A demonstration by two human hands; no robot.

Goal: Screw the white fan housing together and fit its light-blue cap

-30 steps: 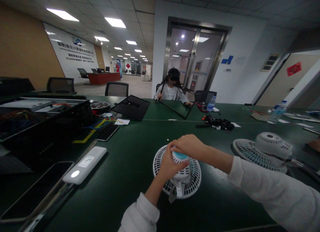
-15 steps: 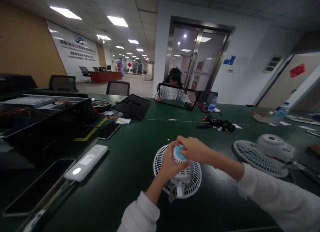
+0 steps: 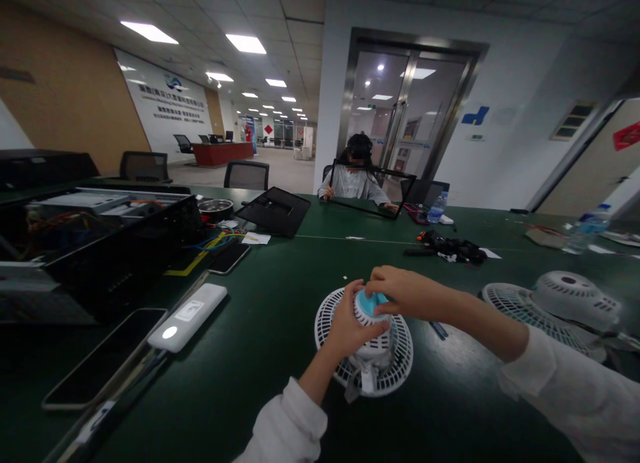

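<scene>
A small white fan (image 3: 378, 346) lies grille-down on the green table, its slotted motor housing pointing up. My left hand (image 3: 349, 330) is wrapped round that housing from the left, thumb across its front. On top of the housing sits a light-blue knob (image 3: 369, 303). The fingers of my right hand (image 3: 400, 291) are bent down onto this knob and pinch it from the right. A grey-white bracket (image 3: 367, 378) hangs at the fan's near side.
A second white fan (image 3: 570, 300) lies to the right. Left are a power bank (image 3: 189, 318), a phone (image 3: 107, 356) and an opened computer case (image 3: 107, 250). Beyond are a dark cable bundle (image 3: 457, 248) and a person (image 3: 357, 173) holding a black frame (image 3: 367, 213).
The whole view has shifted slightly, so things sit further right. My right hand has changed its grasp on the knob. A small dark blue object shows beside my right forearm.
</scene>
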